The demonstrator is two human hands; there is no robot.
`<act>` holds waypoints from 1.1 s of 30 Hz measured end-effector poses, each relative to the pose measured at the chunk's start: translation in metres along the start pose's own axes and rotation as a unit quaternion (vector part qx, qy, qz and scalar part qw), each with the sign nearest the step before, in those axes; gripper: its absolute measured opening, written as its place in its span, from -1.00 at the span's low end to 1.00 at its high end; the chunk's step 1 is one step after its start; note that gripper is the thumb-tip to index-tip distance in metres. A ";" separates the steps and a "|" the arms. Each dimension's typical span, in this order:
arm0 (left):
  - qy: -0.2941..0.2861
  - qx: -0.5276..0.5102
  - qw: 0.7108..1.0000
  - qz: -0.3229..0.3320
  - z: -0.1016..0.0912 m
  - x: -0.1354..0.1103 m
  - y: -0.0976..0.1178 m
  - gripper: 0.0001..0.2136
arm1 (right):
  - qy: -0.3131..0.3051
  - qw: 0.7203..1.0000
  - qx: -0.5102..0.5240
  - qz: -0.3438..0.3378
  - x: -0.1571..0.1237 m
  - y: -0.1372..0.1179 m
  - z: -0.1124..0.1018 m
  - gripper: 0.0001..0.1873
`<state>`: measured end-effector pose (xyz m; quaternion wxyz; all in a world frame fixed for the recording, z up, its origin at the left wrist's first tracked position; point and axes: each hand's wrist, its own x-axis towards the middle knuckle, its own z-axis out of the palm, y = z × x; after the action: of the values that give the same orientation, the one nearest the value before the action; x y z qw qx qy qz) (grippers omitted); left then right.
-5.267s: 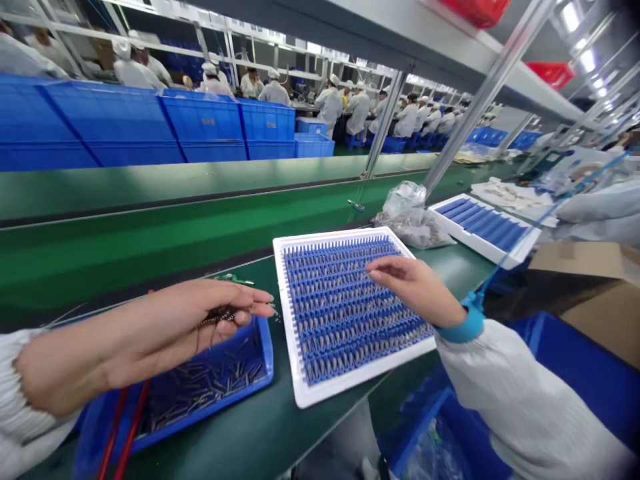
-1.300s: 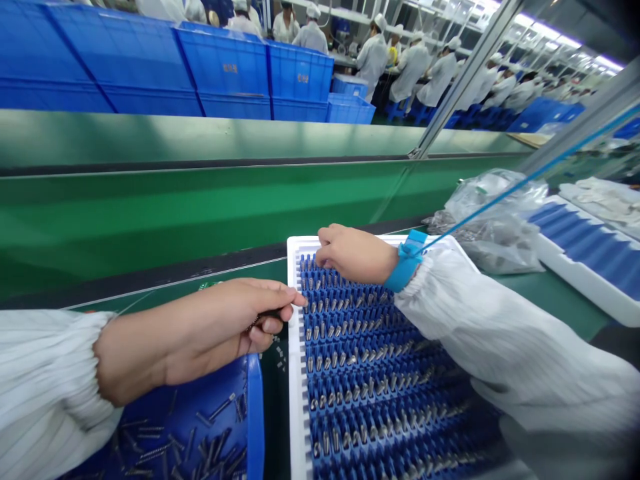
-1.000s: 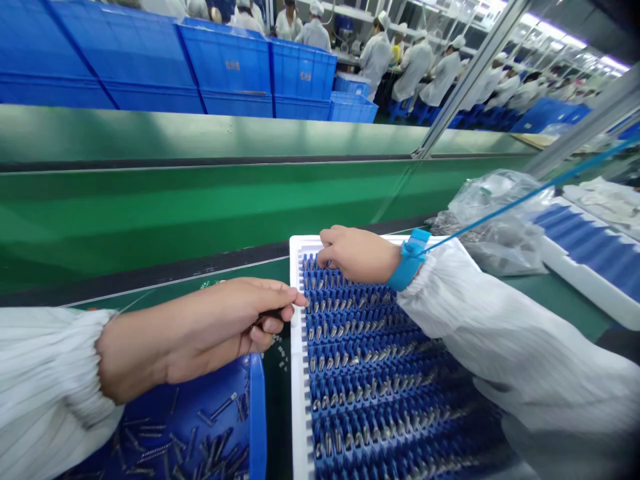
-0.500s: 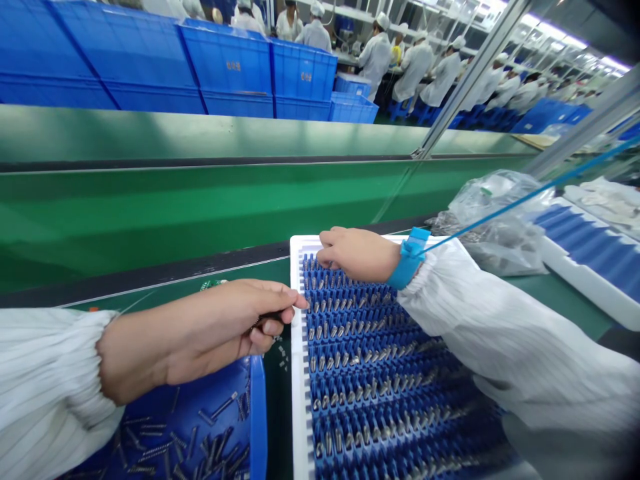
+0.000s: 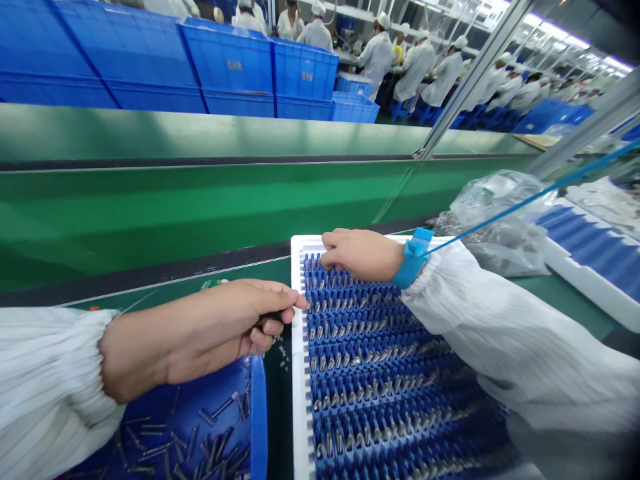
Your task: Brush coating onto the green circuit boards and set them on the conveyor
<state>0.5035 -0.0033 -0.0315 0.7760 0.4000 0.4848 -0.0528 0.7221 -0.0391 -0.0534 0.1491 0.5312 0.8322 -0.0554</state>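
Observation:
My left hand (image 5: 245,320) is closed on small dark ridged pieces (image 5: 265,319), mostly hidden by the fingers. Its index fingertip reaches over the near-left rim of a white foam tray (image 5: 299,400). Inside that tray, rows of blue slotted holders (image 5: 367,347) carry many small silvery metal parts. At the far-left rows, my right hand (image 5: 357,253) bends down with its fingers drawn together; whatever the fingertips grip is hidden. Below my left forearm, a blue bin (image 5: 259,413) contains loose dark ridged strips (image 5: 215,447). A blue strap (image 5: 414,257) circles my right wrist.
A blue cord (image 5: 525,200) runs from the strap to the upper right. Beyond the tray stands a green barrier (image 5: 200,213). To the right are a clear plastic bag (image 5: 505,220) and another foam tray (image 5: 585,273). Tiny pale bits (image 5: 284,357) lie beside the tray.
My right hand has shifted very slightly to the right over the far rows. My left hand has hardly moved.

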 end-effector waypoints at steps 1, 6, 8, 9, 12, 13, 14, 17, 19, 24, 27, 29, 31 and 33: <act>-0.001 0.001 1.000 0.004 0.000 0.000 0.000 -0.78 | 0.000 1.000 0.001 -0.001 0.000 0.000 0.000 -0.82; -0.016 0.006 1.000 0.003 -0.002 0.000 -0.001 -0.76 | -0.006 1.000 0.008 -0.003 0.000 0.001 0.001 -0.83; -0.017 0.011 1.000 0.002 -0.002 0.000 -0.001 -0.74 | -0.007 1.000 0.012 -0.004 0.001 0.002 0.002 -0.82; -0.018 0.014 1.000 0.002 -0.003 0.000 -0.001 -0.74 | -0.008 1.000 0.014 -0.005 0.001 0.003 0.002 -0.81; -0.024 0.015 1.000 0.004 -0.003 0.000 -0.001 -0.75 | -0.008 1.000 0.019 -0.008 0.001 0.004 0.004 -0.79; -0.022 0.013 1.000 0.003 -0.004 0.000 -0.002 -0.74 | -0.009 1.000 0.020 -0.008 0.001 0.005 0.005 -0.79; -0.019 0.011 1.000 0.002 -0.004 0.000 -0.002 -0.74 | -0.009 1.000 0.020 -0.007 0.001 0.004 0.005 -0.80; -0.011 0.007 1.000 0.003 -0.004 -0.002 -0.003 -0.74 | -0.010 1.000 0.020 -0.007 0.002 0.004 0.004 -0.80; -0.012 0.006 1.000 0.006 -0.004 -0.003 -0.002 -0.75 | -0.009 1.000 0.018 -0.008 0.002 0.003 0.004 -0.80; -0.009 0.008 1.000 0.001 -0.002 -0.001 -0.001 -0.74 | -0.015 1.000 0.011 -0.006 0.001 0.002 0.003 -0.82; -0.013 0.006 1.000 -0.001 -0.002 -0.001 -0.002 -0.76 | -0.015 1.000 0.011 -0.005 0.001 0.002 0.002 -0.80; -0.017 0.006 1.000 0.002 -0.003 -0.001 -0.003 -0.76 | -0.015 1.000 0.013 -0.005 0.001 0.002 0.002 -0.78; -0.014 0.008 1.000 0.003 -0.003 -0.002 -0.003 -0.75 | -0.015 1.000 0.017 -0.007 0.001 0.001 0.001 -0.77; -0.003 0.010 1.000 0.000 -0.002 -0.002 -0.003 -0.74 | -0.013 1.000 0.023 -0.008 0.000 0.001 0.002 -0.77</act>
<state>0.4998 -0.0045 -0.0315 0.7734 0.4075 0.4820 -0.0584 0.7233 -0.0388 -0.0553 0.1472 0.5274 0.8327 -0.0823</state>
